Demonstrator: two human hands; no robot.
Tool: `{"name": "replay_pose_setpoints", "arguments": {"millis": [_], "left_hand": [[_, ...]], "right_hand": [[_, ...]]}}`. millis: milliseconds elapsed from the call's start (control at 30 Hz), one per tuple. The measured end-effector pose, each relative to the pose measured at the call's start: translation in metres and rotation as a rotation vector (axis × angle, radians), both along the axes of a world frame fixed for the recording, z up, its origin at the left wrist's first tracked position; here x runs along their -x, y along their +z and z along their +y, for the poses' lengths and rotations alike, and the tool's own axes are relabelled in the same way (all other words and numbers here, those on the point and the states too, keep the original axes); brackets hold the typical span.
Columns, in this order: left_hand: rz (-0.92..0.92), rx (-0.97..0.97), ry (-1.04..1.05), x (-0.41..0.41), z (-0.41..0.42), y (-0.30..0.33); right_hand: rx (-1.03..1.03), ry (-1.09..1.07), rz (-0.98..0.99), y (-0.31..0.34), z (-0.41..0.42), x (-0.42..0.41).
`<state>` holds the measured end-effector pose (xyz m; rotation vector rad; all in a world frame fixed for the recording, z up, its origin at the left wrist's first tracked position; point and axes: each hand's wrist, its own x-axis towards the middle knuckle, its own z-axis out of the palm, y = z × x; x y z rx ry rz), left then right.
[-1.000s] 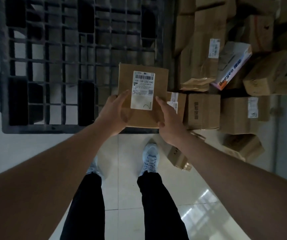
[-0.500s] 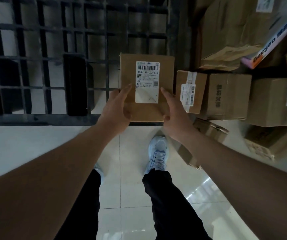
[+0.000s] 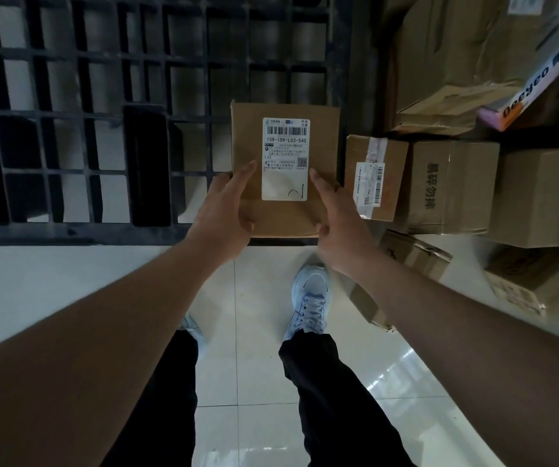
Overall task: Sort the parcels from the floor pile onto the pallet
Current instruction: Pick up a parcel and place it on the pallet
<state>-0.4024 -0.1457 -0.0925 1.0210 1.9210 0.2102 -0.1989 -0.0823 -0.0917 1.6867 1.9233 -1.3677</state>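
From the head camera, a flat brown cardboard parcel (image 3: 284, 170) with a white shipping label (image 3: 284, 159) sits face up at the near right corner of the black plastic grid pallet (image 3: 102, 112), held between both hands. The left hand (image 3: 224, 210) has its thumb laid along the parcel's top face beside the label, with the other fingers curling at the near left edge; the right hand (image 3: 335, 227) mirrors it on the near right edge, thumb on top and fingers wrapped at the corner. Whether the parcel already rests on the pallet or hangs just above it cannot be told. It looks stiff, thin and probably light, with dry board that should not slip; the two side edges, where the hands are now, seem the best hold. Just to the right, a small taped brown carton (image 3: 375, 176) stands close to the parcel, beside a larger brown carton printed with dark characters (image 3: 453, 187), with more brown boxes stacked behind and a pink-edged white printed box (image 3: 537, 72) leaning on top. This pile crowds the right hand's side. Below, white trainers (image 3: 308, 305) stand on a glossy pale tiled floor (image 3: 69, 274).
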Motion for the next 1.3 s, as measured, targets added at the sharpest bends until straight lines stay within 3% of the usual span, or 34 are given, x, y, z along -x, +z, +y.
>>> {"name": "replay_pose_setpoints", "arguments": {"millis": [200,400,700,1000,1300], "left_hand": [[0.122,0.062,-0.084,-0.009,0.013,0.017],[0.196,-0.014,-0.213,-0.022,0.035,0.080],[0.167,-0.217,-0.396,-0.061,0.061,0.277],[0.150,-0.462,-0.603,-0.119,0.028,0.482],[0.178,-0.568,-0.787,-0.206,-0.005,0.601]], "right_hand": [[-0.017,0.071,-0.064,0.018,0.006,0.006],[-0.019,-0.001,-0.021,0.082,0.021,-0.002],[-0.192,-0.137,0.063,0.272,0.022,-0.072],[-0.441,-0.285,0.011,0.476,-0.044,-0.140],[-0.544,-0.373,-0.053,0.605,-0.098,-0.242]]}}
